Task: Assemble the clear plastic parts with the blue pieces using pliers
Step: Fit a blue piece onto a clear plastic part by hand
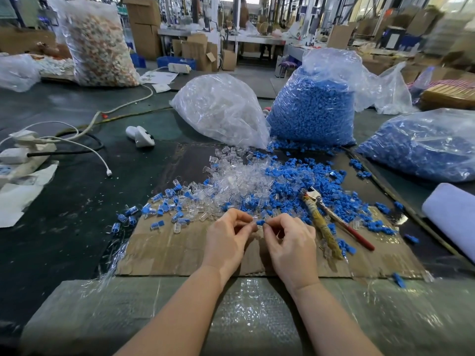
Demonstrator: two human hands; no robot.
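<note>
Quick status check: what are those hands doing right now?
Right hand pinches a blue piece; left hand pinches at its other end. Pliers lie untouched on the cardboard. Nothing in the way.

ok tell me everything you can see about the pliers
The pliers lie flat on the cardboard sheet, just to the right of the right hand; no hand touches them. The metal head points up and away into the heap of blue pieces. The two handles are spread apart: one looks wrapped in worn yellowish tape, the other is thin with a red grip at its end. Loose blue and clear parts lie against them.
</note>
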